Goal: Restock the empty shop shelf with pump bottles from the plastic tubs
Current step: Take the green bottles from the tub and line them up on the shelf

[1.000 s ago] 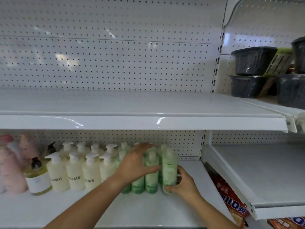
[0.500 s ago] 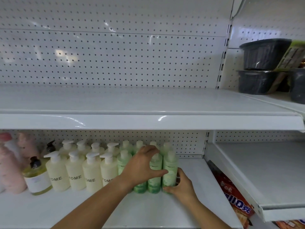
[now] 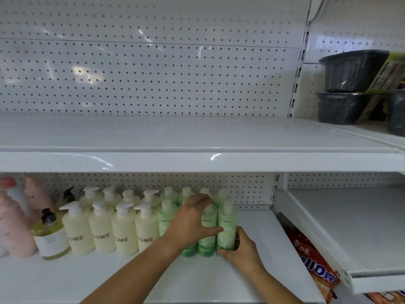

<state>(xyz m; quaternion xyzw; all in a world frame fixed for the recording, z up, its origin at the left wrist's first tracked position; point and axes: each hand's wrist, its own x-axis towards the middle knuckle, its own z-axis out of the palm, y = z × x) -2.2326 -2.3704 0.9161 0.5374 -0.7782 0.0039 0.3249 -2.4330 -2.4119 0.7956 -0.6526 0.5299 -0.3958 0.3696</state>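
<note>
Several green bottles (image 3: pixel 207 229) stand in two rows on the lower white shelf (image 3: pixel 197 279). My left hand (image 3: pixel 190 222) lies over the front middle bottles, thumb across their fronts. At the base of the rightmost green bottle (image 3: pixel 226 224), my right hand (image 3: pixel 242 251) cups it from the right side. To the left stand cream pump bottles (image 3: pixel 123 231) marked "OME", a yellow bottle with a black pump (image 3: pixel 51 238) and pink bottles (image 3: pixel 15 224). No plastic tub of stock is in view.
An upper white shelf (image 3: pixel 197 161) overhangs the bottles. Right of the green bottles the lower shelf is bare up to the upright. The neighbouring bay holds dark tubs (image 3: pixel 348 84) up high, a bare shelf (image 3: pixel 350 233) and red snack packets (image 3: pixel 311 260) below.
The rightmost green bottle has been pushed back level with the front row. Both hands stay on the green bottles; the view shifted slightly left.
</note>
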